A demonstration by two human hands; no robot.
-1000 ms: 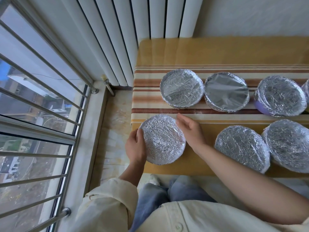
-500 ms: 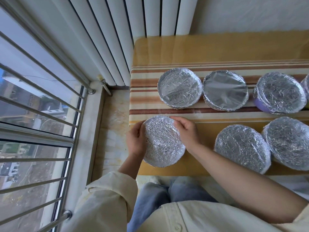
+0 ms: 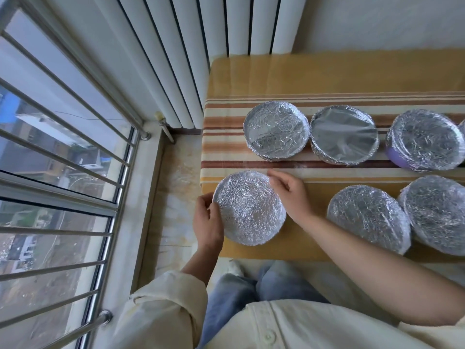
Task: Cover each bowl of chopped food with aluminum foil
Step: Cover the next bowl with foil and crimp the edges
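Several foil-covered bowls (image 3: pixel 275 131) in two rows on yellow table (image 3: pixel 276 71). Head view: front-left bowl (image 3: pixel 249 207) sits at the table's near-left corner, fully wrapped. At its left rim, left hand (image 3: pixel 207 222) grips, fingers curled together. At its far-right rim, right hand (image 3: pixel 289 195), fingers bent, tips on the wrap. Striped cloth (image 3: pixel 226 152) lies under the back row.

L hand (image 3: pixel 208 222), R hand (image 3: pixel 292 195): fingers curled

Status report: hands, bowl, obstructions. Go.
Left hand grips near-left bowl at its left rim. Right hand curled at far rim, contact unclear. Foil covers its whole top. Neighbouring bowls stand apart; nothing blocks.
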